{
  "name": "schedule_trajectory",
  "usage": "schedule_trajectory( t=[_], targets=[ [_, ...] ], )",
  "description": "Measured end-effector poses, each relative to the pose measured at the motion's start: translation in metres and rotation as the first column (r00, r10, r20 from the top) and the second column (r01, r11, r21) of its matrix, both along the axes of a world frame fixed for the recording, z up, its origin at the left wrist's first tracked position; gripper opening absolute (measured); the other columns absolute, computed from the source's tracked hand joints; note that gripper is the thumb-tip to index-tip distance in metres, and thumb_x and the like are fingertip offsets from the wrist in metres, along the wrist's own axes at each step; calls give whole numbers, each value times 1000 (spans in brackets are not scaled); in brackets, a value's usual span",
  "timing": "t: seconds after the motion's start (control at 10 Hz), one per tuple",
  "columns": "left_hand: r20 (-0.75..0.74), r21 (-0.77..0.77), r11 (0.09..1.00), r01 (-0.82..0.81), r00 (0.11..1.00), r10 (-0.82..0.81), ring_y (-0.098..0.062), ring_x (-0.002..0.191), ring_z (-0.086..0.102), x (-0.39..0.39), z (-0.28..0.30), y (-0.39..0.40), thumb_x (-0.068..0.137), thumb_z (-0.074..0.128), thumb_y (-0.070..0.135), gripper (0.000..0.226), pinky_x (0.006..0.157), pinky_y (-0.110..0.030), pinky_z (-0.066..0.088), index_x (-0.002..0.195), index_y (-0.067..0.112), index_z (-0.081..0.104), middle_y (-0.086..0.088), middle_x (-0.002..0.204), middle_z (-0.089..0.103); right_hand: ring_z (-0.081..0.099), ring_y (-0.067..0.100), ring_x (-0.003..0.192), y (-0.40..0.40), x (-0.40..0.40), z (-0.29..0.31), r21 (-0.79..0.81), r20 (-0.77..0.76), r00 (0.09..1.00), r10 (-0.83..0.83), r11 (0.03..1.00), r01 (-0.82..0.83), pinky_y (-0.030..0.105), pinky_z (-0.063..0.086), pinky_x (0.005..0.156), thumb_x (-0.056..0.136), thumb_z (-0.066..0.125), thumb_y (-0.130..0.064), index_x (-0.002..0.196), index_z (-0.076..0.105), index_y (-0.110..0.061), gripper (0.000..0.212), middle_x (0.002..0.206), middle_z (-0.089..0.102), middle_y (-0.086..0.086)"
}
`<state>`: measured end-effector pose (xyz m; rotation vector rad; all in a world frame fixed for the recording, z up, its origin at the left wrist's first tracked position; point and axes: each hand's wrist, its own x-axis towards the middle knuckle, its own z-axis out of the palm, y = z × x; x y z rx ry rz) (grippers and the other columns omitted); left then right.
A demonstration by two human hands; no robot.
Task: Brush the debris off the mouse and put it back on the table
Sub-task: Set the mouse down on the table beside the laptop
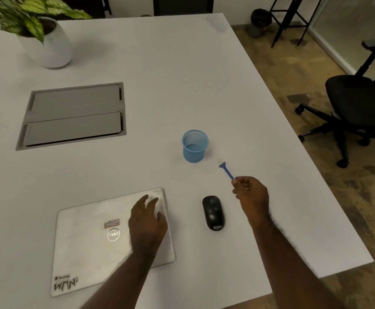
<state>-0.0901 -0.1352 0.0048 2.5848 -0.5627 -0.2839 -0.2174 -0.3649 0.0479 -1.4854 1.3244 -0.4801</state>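
**A:** what's where, left to right?

**B:** my left hand (147, 221) lies flat, fingers loose, on the closed laptop (88, 237) lower left. mouse (213, 212) sits on the table (159, 74) lower center. my right hand (250, 191) pinches the blue brush (226, 170); bristles look blurry, pointing toward the mesh cup (194, 146).

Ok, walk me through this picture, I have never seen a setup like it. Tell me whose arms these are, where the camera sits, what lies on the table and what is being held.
There is no machine here. A person wears one camera on the head, looking forward and down, so the two arms are their own. The left hand rests open on a closed silver laptop. The right hand pinches a small blue brush, its bristle end pointing away. A black mouse lies untouched on the white table between the hands. Further back stand a blue mesh cup, a grey cable hatch and a potted plant.
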Motion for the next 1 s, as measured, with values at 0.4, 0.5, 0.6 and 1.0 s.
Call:
schedule_trajectory(
  t=[0.4,0.5,0.6,1.0],
  targets=[
    [8,455,852,259,956,-294,-49,130,45,60,-16,70,87,35,34,61,87,-62,40,138,5,52,-23,148,42,64,29,105,-29,123,30,-420,-324,910,258,823,-382,13,36,79,97,55,-8,112,71,0,23,113,69,17],
    [-8,443,858,260,958,-286,-48,130,47,65,-18,75,86,32,37,63,86,-65,41,137,7,53,-21,148,43,62,31,105,-28,139,24,-434,-539,788,298,703,-563,29,46,82,100,48,-10,116,67,-3,26,115,64,16],
    [-6,445,859,253,960,-279,-46,132,44,65,-19,76,86,29,38,65,88,-67,39,140,9,50,-19,151,40,61,32,106,-24,149,21,-398,-671,673,312,615,-681,39,50,83,98,51,-14,116,64,-6,24,116,61,15],
    [-10,438,872,219,971,-239,-46,129,48,67,-4,77,88,30,39,64,85,-66,44,138,6,53,-20,148,44,61,29,117,-8,141,19,-452,-663,662,349,518,-726,37,45,94,101,52,-27,134,59,-15,35,130,65,7]
  ],
)
